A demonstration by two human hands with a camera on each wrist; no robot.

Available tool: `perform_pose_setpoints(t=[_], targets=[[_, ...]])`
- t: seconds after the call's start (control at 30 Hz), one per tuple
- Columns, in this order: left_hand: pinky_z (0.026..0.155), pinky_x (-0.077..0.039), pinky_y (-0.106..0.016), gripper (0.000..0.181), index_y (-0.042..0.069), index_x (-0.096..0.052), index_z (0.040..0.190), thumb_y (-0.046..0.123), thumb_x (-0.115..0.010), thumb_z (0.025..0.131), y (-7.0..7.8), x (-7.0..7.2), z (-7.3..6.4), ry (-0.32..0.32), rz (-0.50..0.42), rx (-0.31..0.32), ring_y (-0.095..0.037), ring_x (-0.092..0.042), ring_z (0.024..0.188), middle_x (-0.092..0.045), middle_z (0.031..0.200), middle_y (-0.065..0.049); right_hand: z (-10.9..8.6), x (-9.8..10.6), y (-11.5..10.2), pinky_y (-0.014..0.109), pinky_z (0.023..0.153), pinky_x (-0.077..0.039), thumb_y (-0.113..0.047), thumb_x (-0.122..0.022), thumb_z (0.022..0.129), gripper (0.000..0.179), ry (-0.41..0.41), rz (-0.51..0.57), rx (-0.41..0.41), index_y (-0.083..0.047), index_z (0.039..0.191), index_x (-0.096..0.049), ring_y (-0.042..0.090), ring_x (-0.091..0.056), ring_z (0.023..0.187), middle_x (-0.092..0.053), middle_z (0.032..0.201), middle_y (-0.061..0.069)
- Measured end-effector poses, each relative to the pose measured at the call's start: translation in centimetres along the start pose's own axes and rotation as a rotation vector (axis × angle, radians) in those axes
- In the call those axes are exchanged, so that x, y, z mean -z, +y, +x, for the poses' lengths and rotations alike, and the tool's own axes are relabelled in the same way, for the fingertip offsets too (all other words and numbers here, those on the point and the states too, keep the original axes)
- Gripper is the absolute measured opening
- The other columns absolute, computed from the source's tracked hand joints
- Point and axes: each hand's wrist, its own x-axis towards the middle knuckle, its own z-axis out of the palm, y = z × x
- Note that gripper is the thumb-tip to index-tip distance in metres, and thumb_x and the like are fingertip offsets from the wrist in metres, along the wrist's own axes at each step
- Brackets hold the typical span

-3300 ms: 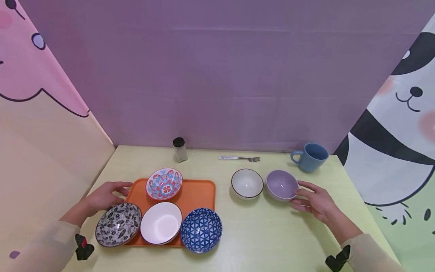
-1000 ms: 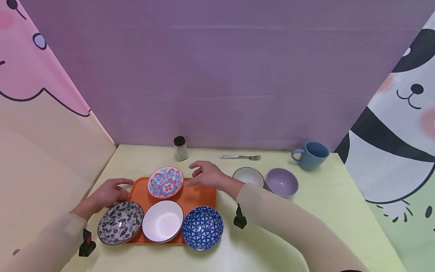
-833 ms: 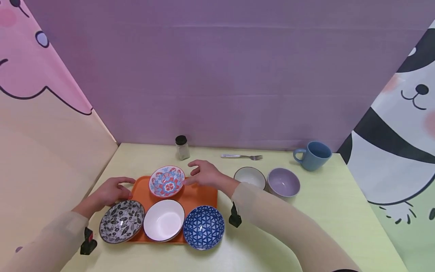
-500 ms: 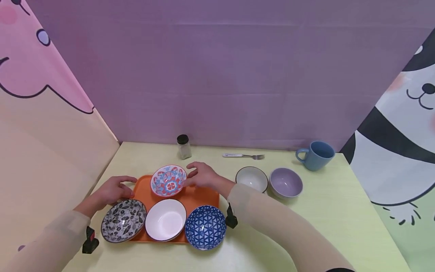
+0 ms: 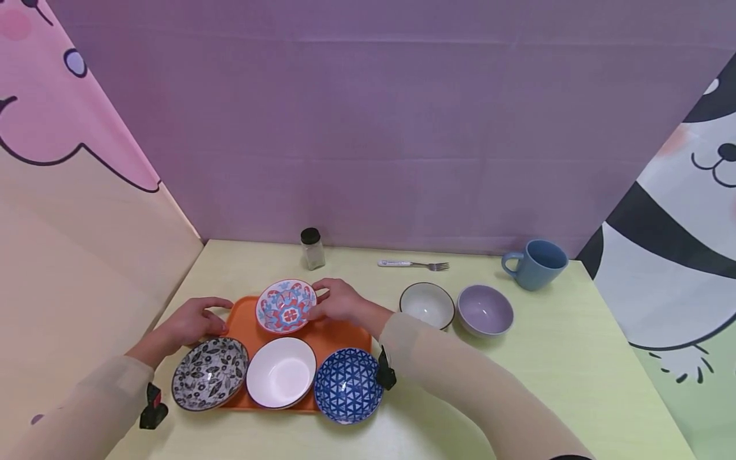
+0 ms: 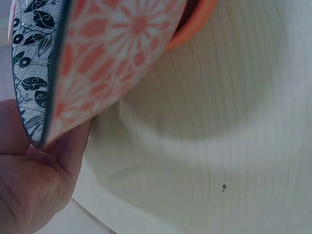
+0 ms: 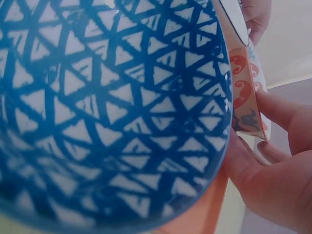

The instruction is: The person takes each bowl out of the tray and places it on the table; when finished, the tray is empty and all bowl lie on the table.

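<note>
My right hand is at the right rim of a small red-and-blue patterned bowl. Its thumb and fingers take that rim between them in the right wrist view, where a blue triangle-patterned bowl covers much of the scene. The small bowl leans on an orange tray. By the tray's left edge is my left hand, fingers extended and loose. Just in front of it lies a black-and-white leaf-patterned bowl, whose red-flowered outside partly hides this hand in the left wrist view.
Along the tray's front stand a white bowl and the blue one. A pale bowl and a purple bowl sit to the right. Behind are a black-capped jar, a fork and a blue mug.
My right hand has left the purple bowl and crossed leftward to the small patterned bowl, its fingers closing in on the rim. The left hand stays by the tray. My view has shifted slightly.
</note>
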Motion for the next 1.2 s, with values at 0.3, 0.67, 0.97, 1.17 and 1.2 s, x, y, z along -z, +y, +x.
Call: perform_pose_setpoints(t=[0.3, 0.67, 0.97, 1.17, 1.2], targets=[[0.065, -0.057, -0.037, 0.055, -0.004, -0.043, 0.147, 0.003, -0.062, 0.097, 0.07, -0.15, -0.03, -0.007, -0.005, 0.002, -0.022, -0.067, 0.083, -0.072, 0.102, -0.016, 0.03, -0.27, 0.56, 0.040, 0.074, -0.063, -0.002, -0.078, 0.087, 0.066, -0.094, 0.249, -0.072, -0.013, 0.148, -0.053, 0.025, -0.076, 0.085, -0.073, 0.102, 0.010], [0.068, -0.060, -0.039, 0.055, -0.005, -0.043, 0.147, 0.005, -0.063, 0.097, -0.27, -0.16, 0.03, 0.007, -0.012, -0.015, -0.023, -0.069, 0.086, -0.073, 0.103, -0.017, -0.38, -0.37, 0.37, 0.041, 0.069, -0.063, -0.001, -0.072, 0.091, 0.061, -0.087, 0.401, -0.124, -0.015, 0.148, -0.053, 0.029, -0.076, 0.083, -0.073, 0.104, 0.019], [0.067, -0.059, -0.038, 0.055, -0.005, -0.043, 0.147, 0.004, -0.062, 0.097, -0.26, -0.19, 0.16, 0.006, -0.018, -0.012, -0.022, -0.070, 0.086, -0.074, 0.102, -0.016, -0.37, -0.47, 0.71, 0.038, 0.063, -0.062, 0.000, -0.068, 0.090, 0.053, -0.015, 0.433, -0.135, -0.014, 0.140, -0.060, 0.027, -0.075, 0.072, -0.074, 0.102, 0.023], [0.064, -0.057, -0.037, 0.055, -0.005, -0.043, 0.147, 0.004, -0.062, 0.097, -0.06, -0.02, 0.01, 0.007, -0.012, -0.009, -0.022, -0.069, 0.086, -0.074, 0.102, -0.014, -0.84, 0.10, 0.19, 0.036, 0.063, -0.062, -0.003, -0.068, 0.091, 0.051, -0.001, 0.422, -0.141, -0.015, 0.139, -0.061, 0.027, -0.075, 0.074, -0.074, 0.102, 0.021], [0.064, -0.057, -0.036, 0.054, -0.005, -0.043, 0.147, 0.004, -0.063, 0.097, 0.00, -0.01, -0.03, 0.006, -0.012, -0.009, -0.022, -0.069, 0.086, -0.073, 0.102, -0.014, -0.89, 0.18, 0.16, 0.036, 0.062, -0.061, -0.003, -0.069, 0.091, 0.050, 0.002, 0.421, -0.143, -0.015, 0.139, -0.062, 0.027, -0.075, 0.074, -0.073, 0.101, 0.021]])
